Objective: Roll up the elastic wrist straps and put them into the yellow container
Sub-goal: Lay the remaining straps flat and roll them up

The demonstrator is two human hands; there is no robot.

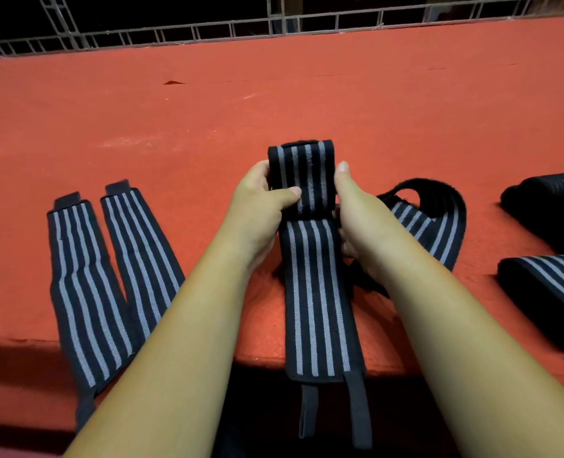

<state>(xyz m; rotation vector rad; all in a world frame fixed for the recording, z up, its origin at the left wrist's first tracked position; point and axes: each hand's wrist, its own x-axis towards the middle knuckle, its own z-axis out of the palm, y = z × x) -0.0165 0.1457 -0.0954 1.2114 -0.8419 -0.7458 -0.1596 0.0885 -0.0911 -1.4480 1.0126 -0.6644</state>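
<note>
strap (320,309) lies lengthwise at bottom centre, loops hanging off the near desk (264,325) edge, long axis running straight up-frame. its rolled end (302,170) sits at centre, between both grips. left grip (257,209) clenched on the roll's left side, thumb across the front; right grip (360,209) clasps the right side. next turns probably bring the roll down-frame. yellow container not in view.

Strap (313,276) between left grip (261,206), right grip (361,213)
</note>
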